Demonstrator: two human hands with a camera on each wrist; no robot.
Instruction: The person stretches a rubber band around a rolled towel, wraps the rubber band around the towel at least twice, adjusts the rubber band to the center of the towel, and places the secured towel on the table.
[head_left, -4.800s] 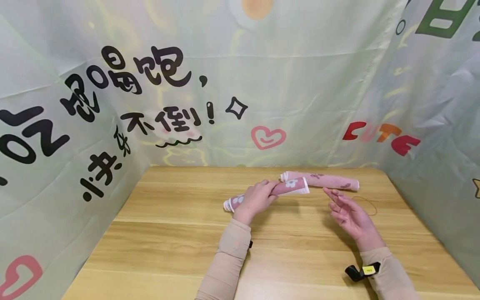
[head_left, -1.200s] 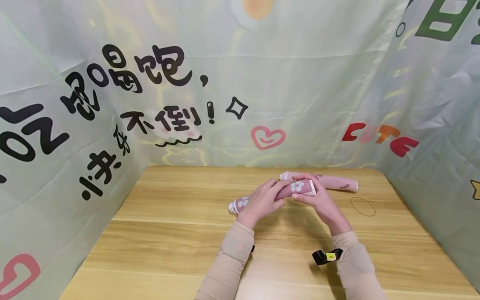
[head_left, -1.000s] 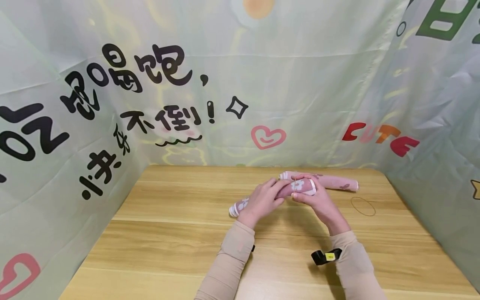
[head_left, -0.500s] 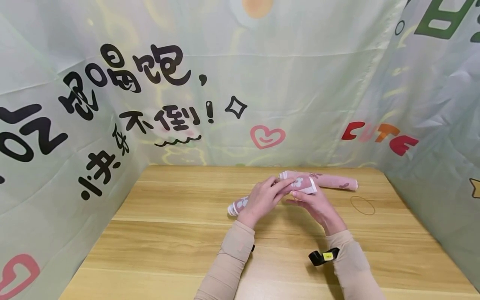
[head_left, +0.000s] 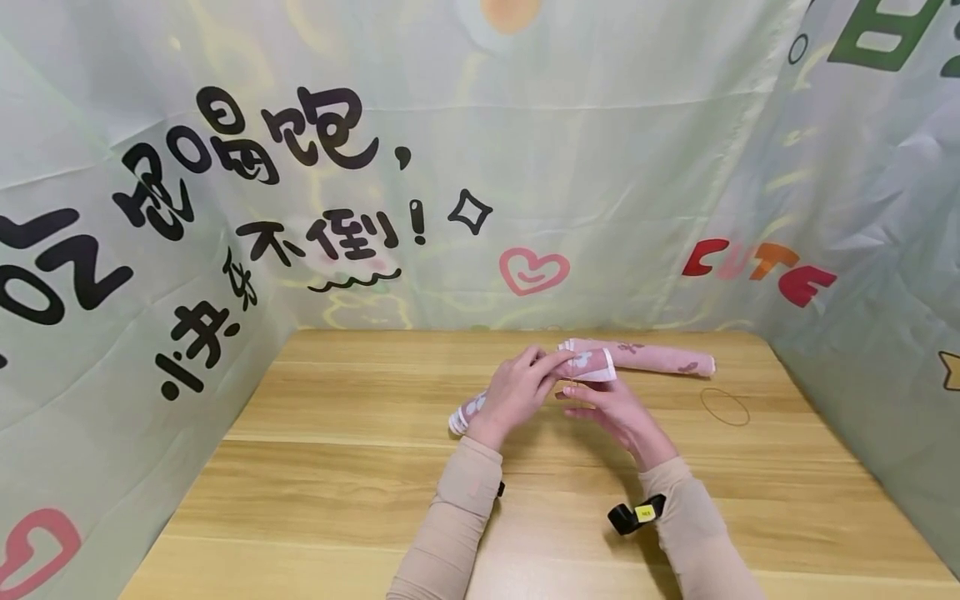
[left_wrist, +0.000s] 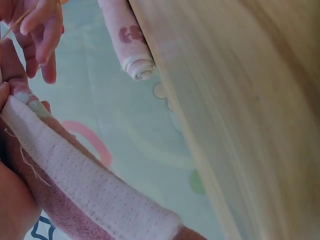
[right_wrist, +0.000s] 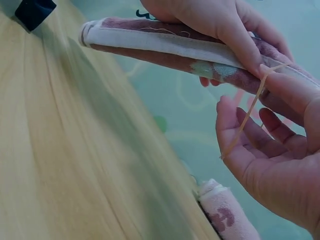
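Note:
A dark pink towel [head_left: 596, 365] with pale flowers and a white hem is rolled into a tube. My left hand [head_left: 517, 392] grips it around the middle, holding its right end raised off the table. At that end my right hand [head_left: 611, 410] works a thin tan rubber band [right_wrist: 243, 123]. The band runs from the thumb at the towel to the spread, bent fingers below, which stretch it away from the roll. In the right wrist view, the towel's white hem [right_wrist: 165, 44] lies along the side facing that camera.
A lighter pink rolled towel [head_left: 667, 361] lies at the back of the wooden table [head_left: 322, 483]. A second rubber band [head_left: 725, 407] rests flat to the right of the hands. Printed curtains [head_left: 637, 183] enclose the back and sides.
My right hand came in from the right to the towel's end with a rubber band. Lately its fingers dropped from around the roll to below it, drawing the band down; both hands shifted slightly left.

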